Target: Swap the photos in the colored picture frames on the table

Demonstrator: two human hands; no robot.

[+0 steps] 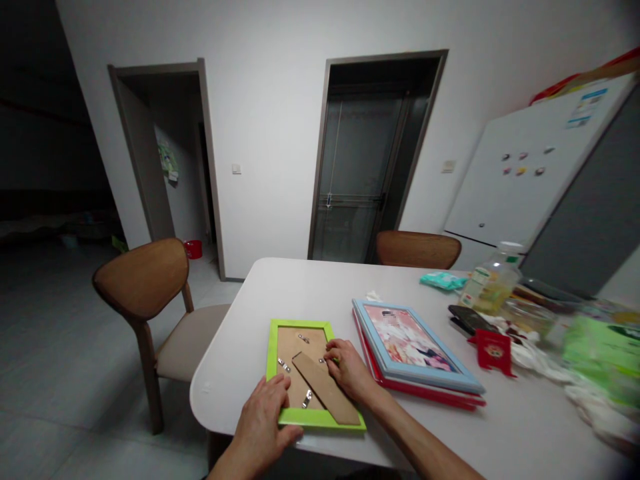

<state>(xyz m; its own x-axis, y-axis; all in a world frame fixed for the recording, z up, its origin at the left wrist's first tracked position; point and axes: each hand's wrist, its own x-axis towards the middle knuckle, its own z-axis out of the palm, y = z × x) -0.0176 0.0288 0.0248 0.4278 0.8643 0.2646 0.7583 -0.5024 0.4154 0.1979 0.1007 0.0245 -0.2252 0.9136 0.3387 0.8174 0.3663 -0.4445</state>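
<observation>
- Where the white table (240, 347) meets its near edge, one green frame (273, 350), lying back side up between both hands.
- Backing board (286, 335), brown, one; set inside the green rim. Judged as done: board in place.
- Stand leg (325, 392), brown, one; folded down slantwise over the board, its wide end reaching the near rim.
- Metal clips, four: far clip (303, 339), left clip (284, 365), near clip (307, 399), right clip (321, 361). The first three lie at a slant; whether any bears on the rim cannot be told. Judged as unsettled: the fastening, with the right clip receiving attention.
- Left hand (265, 413), back upward; fingers bent over the left rim, thumb along the near corner, grasping the frame and steadying it.
- Right hand (347, 370), reaching in from the right with forearm slanted; fingers curled across the right rim, tips at the right clip. Whether they pinch it or merely press, cannot tell.
- Blue frame (430, 379), picture side up, stacked on a red frame (465, 402), just right of the right hand; neither one touched.
</observation>
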